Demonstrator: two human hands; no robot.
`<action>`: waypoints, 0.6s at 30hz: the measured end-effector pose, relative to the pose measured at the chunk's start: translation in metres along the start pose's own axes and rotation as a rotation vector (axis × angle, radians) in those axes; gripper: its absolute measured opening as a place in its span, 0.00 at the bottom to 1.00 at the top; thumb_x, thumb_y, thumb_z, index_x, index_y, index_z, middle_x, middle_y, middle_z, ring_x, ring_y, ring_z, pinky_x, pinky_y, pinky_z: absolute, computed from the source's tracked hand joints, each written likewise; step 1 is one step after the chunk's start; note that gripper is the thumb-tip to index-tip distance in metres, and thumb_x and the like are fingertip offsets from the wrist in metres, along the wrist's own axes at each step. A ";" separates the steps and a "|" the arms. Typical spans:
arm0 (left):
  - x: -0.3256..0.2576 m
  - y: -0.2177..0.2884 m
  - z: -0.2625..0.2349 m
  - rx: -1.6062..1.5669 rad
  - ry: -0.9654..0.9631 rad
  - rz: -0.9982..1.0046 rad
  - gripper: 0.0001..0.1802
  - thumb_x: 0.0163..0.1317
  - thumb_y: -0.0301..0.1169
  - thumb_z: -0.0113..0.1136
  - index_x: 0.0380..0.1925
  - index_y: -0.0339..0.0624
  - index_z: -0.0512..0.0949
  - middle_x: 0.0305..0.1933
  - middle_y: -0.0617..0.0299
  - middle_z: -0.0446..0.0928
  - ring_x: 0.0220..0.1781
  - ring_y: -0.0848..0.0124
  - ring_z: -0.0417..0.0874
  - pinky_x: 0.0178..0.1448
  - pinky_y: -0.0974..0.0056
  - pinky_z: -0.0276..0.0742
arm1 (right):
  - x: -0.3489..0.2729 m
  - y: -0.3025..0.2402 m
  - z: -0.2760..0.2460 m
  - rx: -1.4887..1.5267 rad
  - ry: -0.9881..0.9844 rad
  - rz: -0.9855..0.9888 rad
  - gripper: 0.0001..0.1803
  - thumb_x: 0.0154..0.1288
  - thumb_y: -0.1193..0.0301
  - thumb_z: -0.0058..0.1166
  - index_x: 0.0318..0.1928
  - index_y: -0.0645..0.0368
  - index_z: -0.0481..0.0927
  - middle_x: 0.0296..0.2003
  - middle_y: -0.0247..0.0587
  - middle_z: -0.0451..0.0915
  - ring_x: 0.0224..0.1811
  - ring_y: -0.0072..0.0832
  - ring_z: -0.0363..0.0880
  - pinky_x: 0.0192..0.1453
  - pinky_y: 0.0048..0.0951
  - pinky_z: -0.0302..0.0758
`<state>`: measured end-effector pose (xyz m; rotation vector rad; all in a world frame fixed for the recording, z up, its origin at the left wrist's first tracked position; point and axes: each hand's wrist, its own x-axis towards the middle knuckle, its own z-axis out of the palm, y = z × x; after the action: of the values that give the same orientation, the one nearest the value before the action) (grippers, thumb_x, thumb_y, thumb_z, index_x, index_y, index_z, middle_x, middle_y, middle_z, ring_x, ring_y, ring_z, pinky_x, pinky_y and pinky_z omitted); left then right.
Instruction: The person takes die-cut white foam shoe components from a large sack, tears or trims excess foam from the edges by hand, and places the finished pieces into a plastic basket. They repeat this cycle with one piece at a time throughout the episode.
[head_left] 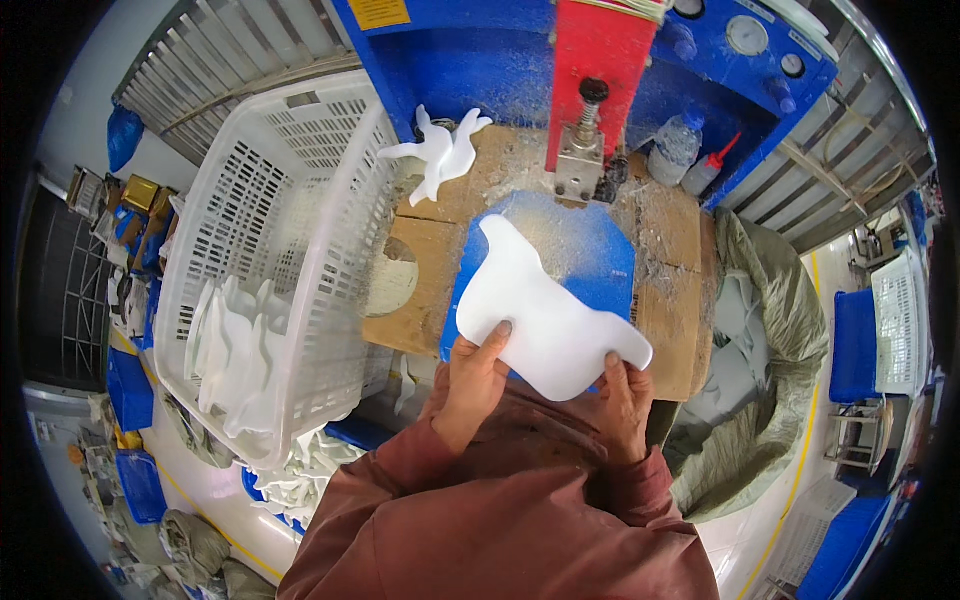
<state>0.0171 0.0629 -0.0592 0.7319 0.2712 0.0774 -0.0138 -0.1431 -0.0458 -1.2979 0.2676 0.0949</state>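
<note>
A smooth white curved plastic sheet (540, 315) with wavy edges is held out in front of me, tilted over the machine's blue plate (590, 235). My left hand (473, 378) pinches its lower left edge, thumb on top. With thumb and fingers, my right hand (625, 405) grips its right end. The fingers underneath the sheet are partly hidden. Beyond it, a red machine arm (600, 70) with a metal head (583, 165) stands over the far end of the blue plate.
Cardboard (420, 260) covers the worktable, strewn with scraps. White curved pieces (440, 155) lie at the back left. A white basket (320, 260) at left holds similar sheets (235, 350). Right of the table sits a sack (790, 330) of offcuts. Two bottles (677, 145) stand by the blue machine frame (480, 60).
</note>
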 end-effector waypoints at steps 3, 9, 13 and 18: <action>0.003 0.033 -0.014 -0.086 0.001 -0.110 0.25 0.73 0.23 0.61 0.69 0.42 0.74 0.64 0.57 0.81 0.65 0.65 0.82 0.65 0.56 0.82 | 0.027 -0.011 0.005 0.100 -0.073 -0.053 0.16 0.81 0.69 0.54 0.60 0.67 0.81 0.48 0.36 0.85 0.48 0.21 0.81 0.51 0.26 0.78; 0.021 0.082 -0.038 0.382 -0.074 -0.163 0.27 0.71 0.24 0.64 0.69 0.39 0.73 0.60 0.56 0.83 0.58 0.65 0.85 0.63 0.60 0.81 | 0.074 -0.039 0.007 -0.352 -0.303 0.085 0.10 0.76 0.69 0.60 0.48 0.65 0.84 0.37 0.28 0.83 0.35 0.16 0.76 0.38 0.22 0.73; 0.025 0.102 -0.030 0.422 -0.086 -0.001 0.29 0.69 0.23 0.64 0.70 0.35 0.72 0.61 0.54 0.82 0.61 0.66 0.83 0.66 0.61 0.79 | 0.108 -0.037 0.041 0.175 -0.285 0.037 0.14 0.76 0.73 0.61 0.57 0.65 0.80 0.39 0.31 0.85 0.37 0.16 0.80 0.38 0.21 0.75; 0.037 0.140 -0.022 0.479 -0.080 0.052 0.30 0.67 0.19 0.61 0.70 0.33 0.70 0.61 0.54 0.82 0.61 0.65 0.84 0.67 0.60 0.79 | 0.123 -0.035 0.073 0.217 -0.316 -0.014 0.19 0.76 0.72 0.61 0.63 0.66 0.80 0.41 0.35 0.86 0.39 0.17 0.82 0.41 0.22 0.78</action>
<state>0.0500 0.1869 0.0109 1.2158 0.1952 0.0314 0.1234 -0.0920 -0.0258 -1.0507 -0.0026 0.2500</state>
